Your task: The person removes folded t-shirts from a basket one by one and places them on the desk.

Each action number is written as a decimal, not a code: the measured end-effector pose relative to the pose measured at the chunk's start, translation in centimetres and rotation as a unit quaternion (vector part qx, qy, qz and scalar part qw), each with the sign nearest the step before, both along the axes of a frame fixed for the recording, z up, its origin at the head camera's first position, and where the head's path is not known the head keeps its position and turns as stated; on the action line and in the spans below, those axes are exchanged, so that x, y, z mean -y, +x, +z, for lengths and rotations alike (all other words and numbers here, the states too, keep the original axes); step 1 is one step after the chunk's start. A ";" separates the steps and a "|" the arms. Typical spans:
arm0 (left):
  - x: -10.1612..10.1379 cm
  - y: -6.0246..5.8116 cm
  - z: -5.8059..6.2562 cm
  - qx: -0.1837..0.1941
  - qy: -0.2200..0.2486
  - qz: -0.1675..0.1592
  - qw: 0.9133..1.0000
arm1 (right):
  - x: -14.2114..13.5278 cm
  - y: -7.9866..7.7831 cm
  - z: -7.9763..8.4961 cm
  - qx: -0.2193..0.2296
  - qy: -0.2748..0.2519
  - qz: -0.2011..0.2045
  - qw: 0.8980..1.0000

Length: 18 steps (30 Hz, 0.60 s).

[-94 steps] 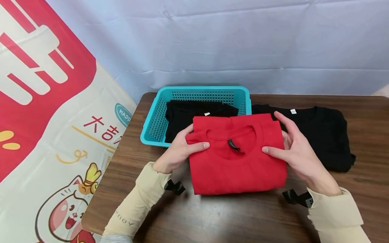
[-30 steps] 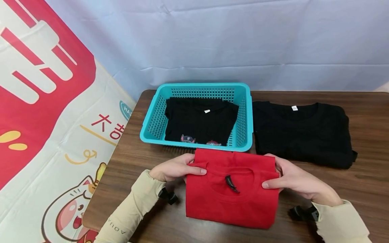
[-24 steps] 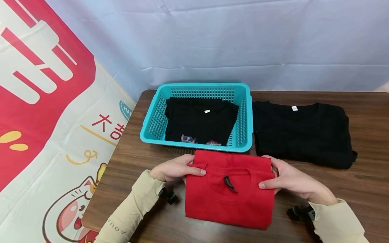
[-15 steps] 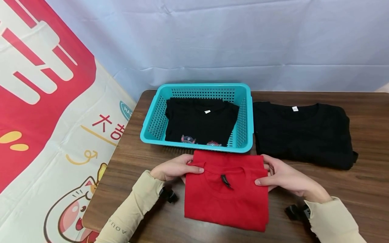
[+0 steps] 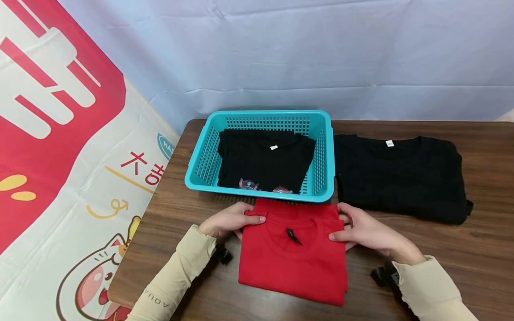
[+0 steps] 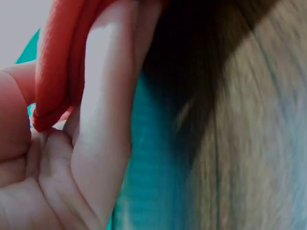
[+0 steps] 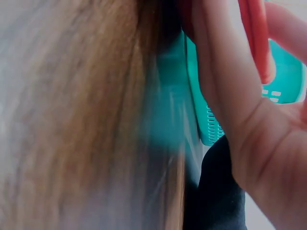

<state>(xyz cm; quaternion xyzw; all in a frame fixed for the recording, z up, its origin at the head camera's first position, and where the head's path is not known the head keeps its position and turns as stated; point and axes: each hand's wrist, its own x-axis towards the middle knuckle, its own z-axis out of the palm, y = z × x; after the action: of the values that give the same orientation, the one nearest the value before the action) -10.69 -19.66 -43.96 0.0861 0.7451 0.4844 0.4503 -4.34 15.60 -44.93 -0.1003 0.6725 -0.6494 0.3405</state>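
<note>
A folded red T-shirt (image 5: pixel 293 267) with a round neckline and a black neck label lies level between my hands, just in front of the basket. My left hand (image 5: pixel 230 219) pinches its left edge, thumb on top and fingers beneath. On the opposite edge my right hand (image 5: pixel 363 232) grips it the same way. Both wrist views show the layered red cloth (image 6: pixel 60 62) between thumb and fingers, with wood below. The turquoise basket (image 5: pixel 257 193) holds a folded black T-shirt (image 5: pixel 265 162) with a white label and a printed picture at its lower edge.
Right of the basket a second folded black T-shirt (image 5: pixel 401 178) lies on the brown wooden table (image 5: pixel 486 187). A pale cloth backdrop (image 5: pixel 281 53) hangs behind the table, and a printed red and white banner (image 5: pixel 96 147) runs along the left.
Both hands have drawn the red T-shirt back from over the basket toward me, uncovering the black T-shirt inside. Lately the right hand has shifted left and the red T-shirt has slid slightly left.
</note>
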 end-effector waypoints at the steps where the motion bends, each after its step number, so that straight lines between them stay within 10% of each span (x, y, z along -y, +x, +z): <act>1: 0.0 -0.1 0.0 -0.007 -0.007 0.003 1.000 | 0.1 -0.1 0.0 -0.001 0.005 -0.002 1.000; 18: 0.3 -0.3 -0.3 -0.036 -0.070 0.024 0.997 | 1.0 -0.5 0.3 -0.015 0.093 -0.017 0.995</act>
<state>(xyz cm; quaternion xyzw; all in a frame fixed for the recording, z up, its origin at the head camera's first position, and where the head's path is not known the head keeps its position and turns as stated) -11.00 -19.93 -44.23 0.0532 0.7947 0.4382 0.4166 -4.85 14.56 -44.67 -0.0669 0.7366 -0.5884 0.3268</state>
